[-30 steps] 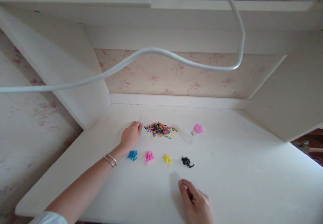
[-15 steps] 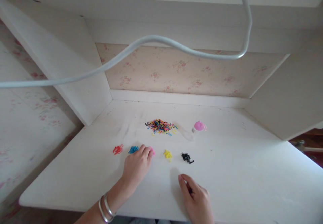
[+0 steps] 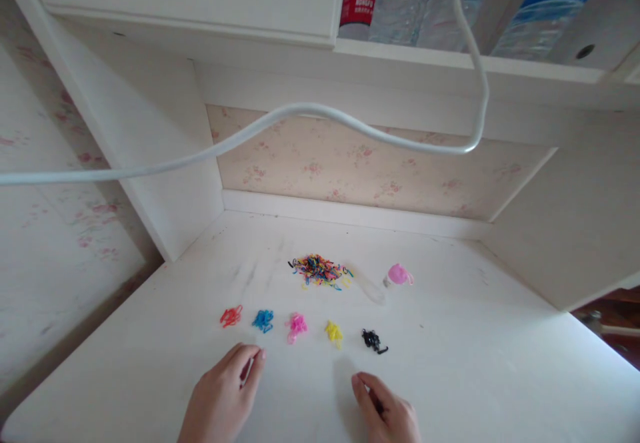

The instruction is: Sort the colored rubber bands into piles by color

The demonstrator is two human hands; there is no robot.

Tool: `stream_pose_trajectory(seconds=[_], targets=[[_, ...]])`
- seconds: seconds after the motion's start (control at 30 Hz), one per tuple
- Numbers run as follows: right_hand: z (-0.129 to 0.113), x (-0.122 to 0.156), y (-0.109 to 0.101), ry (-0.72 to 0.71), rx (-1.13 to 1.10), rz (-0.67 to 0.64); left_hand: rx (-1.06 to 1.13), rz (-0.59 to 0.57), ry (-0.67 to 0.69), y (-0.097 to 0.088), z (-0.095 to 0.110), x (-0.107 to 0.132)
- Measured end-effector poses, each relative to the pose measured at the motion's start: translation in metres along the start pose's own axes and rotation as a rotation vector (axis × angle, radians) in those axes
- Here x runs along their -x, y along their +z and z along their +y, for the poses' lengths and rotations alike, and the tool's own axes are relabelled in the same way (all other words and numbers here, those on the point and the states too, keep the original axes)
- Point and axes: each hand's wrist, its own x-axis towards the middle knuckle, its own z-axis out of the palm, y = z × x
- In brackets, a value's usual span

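Note:
My left hand (image 3: 225, 390) hovers low over the front of the desk, below the red and blue piles. Its fingers are curled towards the thumb, and nothing shows between them. In front of the black pile is my right hand (image 3: 387, 410), thumb and forefinger pinched together; what they hold, if anything, is hidden. Small rubber bands lie sorted in a row: red bands (image 3: 231, 316), blue bands (image 3: 263, 320), pink bands (image 3: 297, 326), yellow bands (image 3: 333, 333) and black bands (image 3: 373, 340). Behind them sits a heap of mixed-colour bands (image 3: 319, 268).
A clear tube-like container (image 3: 370, 290) lies right of the heap, beside a pink round cap (image 3: 399, 274). A white cable (image 3: 300, 110) crosses above the white desk (image 3: 150, 363). Water bottles (image 3: 400, 3) stand on the upper shelf. Side panels bound the desk.
My left hand has drawn back from the pink bands towards the front left, uncovering the pink and blue piles. My right hand keeps its pinch. The view has tilted up.

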Motion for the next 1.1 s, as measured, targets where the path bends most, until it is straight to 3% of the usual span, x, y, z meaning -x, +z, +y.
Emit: stream_pose_trajectory(seconds=[0.17, 0.27, 0.37, 0.5, 0.67, 0.9, 1.1], targets=[[-0.047, -0.033, -0.012, -0.075, 0.069, -0.132, 0.106, 0.009, -0.101, -0.001, -0.030, 0.016], [-0.074, -0.068, -0.005, -0.117, 0.213, -0.207, 0.098, 0.042, -0.063, 0.002, -0.030, 0.022], [-0.088, -0.105, 0.013, -0.073, 0.446, -0.260, 0.059, 0.048, 0.026, 0.003, -0.026, 0.028], [-0.092, -0.139, 0.038, -0.016, 0.590, -0.258, 0.022, 0.070, 0.086, 0.003, -0.026, 0.031], [-0.093, -0.152, 0.054, -0.018, 0.619, -0.236, 0.002, 0.094, 0.149, 0.004, -0.030, 0.028], [-0.091, -0.155, 0.054, -0.043, 0.600, -0.211, -0.002, 0.123, 0.184, 0.002, -0.030, 0.025], [-0.080, -0.163, 0.044, -0.031, 0.432, -0.192, 0.021, 0.104, 0.151, 0.002, -0.029, 0.029]])
